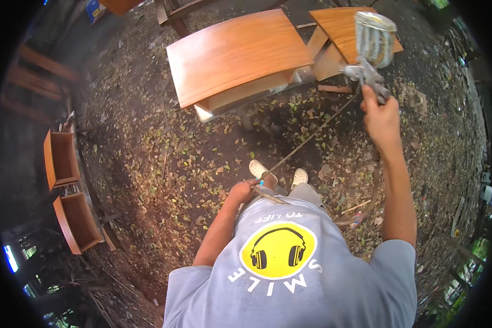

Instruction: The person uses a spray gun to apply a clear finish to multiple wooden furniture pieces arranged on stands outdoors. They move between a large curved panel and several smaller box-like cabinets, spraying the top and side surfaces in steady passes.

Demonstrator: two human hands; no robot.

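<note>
Close in, by the person's grey T-shirt [333,268], the left hand [242,192] has its fingers curled round a thin hose [311,135], which runs out to the spray gun [367,74] gripped in the right hand [381,117], arm outstretched. The gun's streaked cup [376,41] is near a small orange-brown wooden piece [336,24], beside a larger glossy-topped one [238,57]; off left, two drawer-like boxes [60,158] sit in a row.
</note>
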